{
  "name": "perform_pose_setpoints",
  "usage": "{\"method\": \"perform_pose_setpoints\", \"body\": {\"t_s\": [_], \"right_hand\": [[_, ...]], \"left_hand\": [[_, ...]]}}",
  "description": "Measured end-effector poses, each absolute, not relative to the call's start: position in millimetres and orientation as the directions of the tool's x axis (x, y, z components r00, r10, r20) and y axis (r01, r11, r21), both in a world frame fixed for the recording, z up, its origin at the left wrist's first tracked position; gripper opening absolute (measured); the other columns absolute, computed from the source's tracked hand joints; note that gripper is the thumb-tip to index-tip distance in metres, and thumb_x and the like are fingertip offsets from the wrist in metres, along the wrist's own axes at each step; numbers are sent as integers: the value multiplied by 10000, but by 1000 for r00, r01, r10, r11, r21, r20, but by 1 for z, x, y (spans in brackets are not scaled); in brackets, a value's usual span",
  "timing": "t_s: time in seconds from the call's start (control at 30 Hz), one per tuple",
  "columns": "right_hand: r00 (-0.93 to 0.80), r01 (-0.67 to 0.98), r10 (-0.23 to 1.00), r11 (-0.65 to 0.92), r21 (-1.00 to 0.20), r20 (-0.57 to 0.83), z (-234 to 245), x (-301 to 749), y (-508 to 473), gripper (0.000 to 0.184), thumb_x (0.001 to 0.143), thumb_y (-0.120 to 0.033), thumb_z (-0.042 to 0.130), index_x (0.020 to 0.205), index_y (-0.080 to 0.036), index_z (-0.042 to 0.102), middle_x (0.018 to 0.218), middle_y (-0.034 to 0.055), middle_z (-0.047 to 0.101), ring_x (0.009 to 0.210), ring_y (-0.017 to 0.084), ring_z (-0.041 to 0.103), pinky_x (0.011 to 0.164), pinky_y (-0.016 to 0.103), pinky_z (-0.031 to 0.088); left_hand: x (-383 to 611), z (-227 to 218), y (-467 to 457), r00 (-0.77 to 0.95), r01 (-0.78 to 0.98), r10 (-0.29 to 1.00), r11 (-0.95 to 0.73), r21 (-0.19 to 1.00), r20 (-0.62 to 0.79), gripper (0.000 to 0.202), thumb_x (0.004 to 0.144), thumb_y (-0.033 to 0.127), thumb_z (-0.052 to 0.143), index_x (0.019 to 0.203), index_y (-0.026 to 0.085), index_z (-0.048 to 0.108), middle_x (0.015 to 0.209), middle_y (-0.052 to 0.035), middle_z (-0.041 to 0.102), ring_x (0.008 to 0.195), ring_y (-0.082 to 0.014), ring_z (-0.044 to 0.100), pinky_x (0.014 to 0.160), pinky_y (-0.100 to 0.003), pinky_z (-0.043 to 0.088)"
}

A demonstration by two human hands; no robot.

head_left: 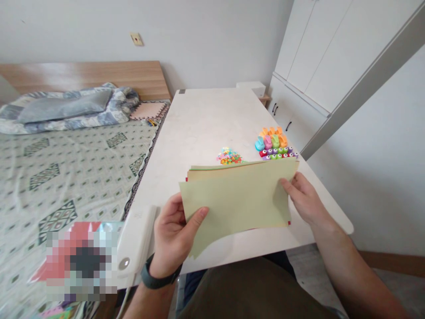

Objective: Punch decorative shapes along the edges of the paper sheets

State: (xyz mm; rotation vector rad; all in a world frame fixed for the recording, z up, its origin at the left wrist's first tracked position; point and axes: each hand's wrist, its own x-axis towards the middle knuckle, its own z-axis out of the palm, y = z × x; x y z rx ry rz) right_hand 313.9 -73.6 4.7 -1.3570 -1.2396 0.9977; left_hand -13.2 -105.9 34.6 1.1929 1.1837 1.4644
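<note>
Pinching a pale olive-green paper sheet (235, 195) between left hand (175, 232) and right hand (304, 198) above the white rectangular table (206, 119), I judge little done: its near face is bare, multicoloured confetti pieces (229, 157) heaped beyond.

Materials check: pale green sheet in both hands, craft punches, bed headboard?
Pale green sheet: likely paper or thin card, matte; thin edges, gentle bowing, no glare.
Craft punches: probably molded plastic, smooth, perhaps glossy; bright solid colors, rounded shapes.
Headboard: wood or wood-look laminate, low sheen; lengthwise grain pattern shows, but solid versus veneer can't be told.
</note>
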Motion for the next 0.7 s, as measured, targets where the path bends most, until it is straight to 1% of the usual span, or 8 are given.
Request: {"method": "perform_pose_setpoints", "body": {"t_s": [0.1,0.17,0.27,0.4,0.5,0.57,0.7], "right_hand": [[223,239,952,154,-959,209,15,310,-75,445,989,-538,449,1360,-294,478,1333,107,653,1217,302,631,986,501,549],[272,297,910,229,-927,312,22,307,-79,496,990,-529,444,1430,-301,435,1386,114,619,1275,313,590,1026,519,521],[304,331,869,288,-899,390,29,302,-89,525,985,-504,464,1466,-301,410,1447,118,568,1314,327,556,1073,545,483],[211,315,914,273,-909,347,31,299,-98,470,962,-473,547,1385,-275,500,1441,119,573,1328,328,543,1109,517,461],[178,287,935,248,-925,306,27,299,-99,461,941,-474,593,1347,-268,522,1428,117,587,1321,322,551,1113,489,459],[193,268,935,243,-932,299,24,299,-99,457,939,-476,597,1339,-266,527,1420,119,595,1320,323,553,1111,487,460],[209,201,930,261,-944,302,23,295,-99,483,943,-462,594,1378,-265,521,1425,121,595,1344,332,533,1101,496,468]], "left_hand": [[-12,38,-102,-236,13,948,-216,976,213,399,768,259,821,1099,189,610,1046,-63,763,875,-215,739,762,-333,642],[-11,41,-100,-277,58,922,-264,963,270,373,776,260,815,1078,184,611,1050,-60,760,904,-212,735,807,-342,633],[-10,41,-97,-325,98,882,-327,940,341,356,800,261,797,1096,186,614,1089,-61,751,979,-210,722,896,-358,609],[-12,34,-94,-267,151,908,-293,944,324,423,850,346,746,1211,171,609,1203,-107,710,1108,-244,678,974,-380,568],[-14,27,-92,-224,186,913,-304,934,342,432,900,398,681,1253,165,595,1267,-127,672,1149,-250,648,1002,-374,537],[-15,23,-92,-235,222,896,-329,918,378,397,936,405,631,1250,165,593,1258,-125,668,1150,-242,638,1019,-369,512],[-15,19,-92,-230,287,875,-356,889,425,325,979,411,555,1163,152,627,1156,-120,696,1120,-243,638,1018,-377,496]]}}
